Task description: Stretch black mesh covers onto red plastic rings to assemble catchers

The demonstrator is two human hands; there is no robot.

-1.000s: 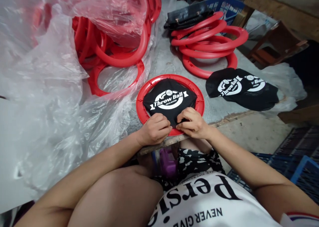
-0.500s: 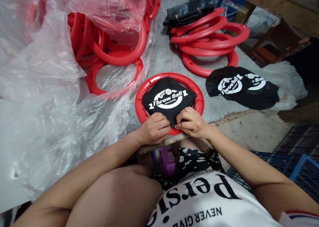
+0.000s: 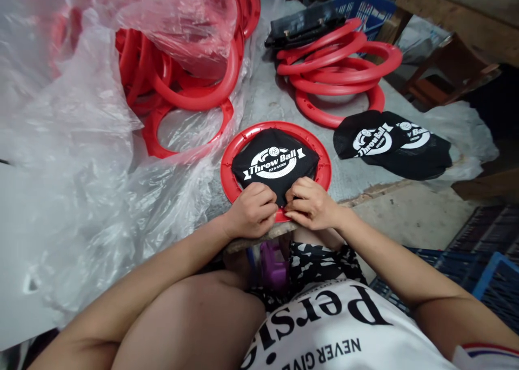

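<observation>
A red plastic ring (image 3: 227, 167) lies on the table at its near edge. Across its opening sits a black mesh fabric disc (image 3: 279, 189) printed "Throw Ball" in white, with gaps showing between cloth and ring at several places. My left hand (image 3: 255, 207) is closed, its fingers pinching the near edge of the fabric at the ring's rim. Just to its right, my right hand (image 3: 310, 203) is closed too, thumb and fingers pressed on the same edge. The fingertips partly hide the cloth's near border.
Several red rings (image 3: 344, 78) are stacked at the back right beside a black pouch (image 3: 304, 26). More printed black fabric discs (image 3: 425, 162) lie at the right edge. Clear plastic bagging (image 3: 101, 159) with red rings (image 3: 194, 99) covers the left. Blue crates (image 3: 497, 278) stand lower right.
My right hand's fingers have shifted slightly along the fabric edge. The left hand stays nearly in place. The whole view has moved a little; ring and fabric look otherwise the same.
</observation>
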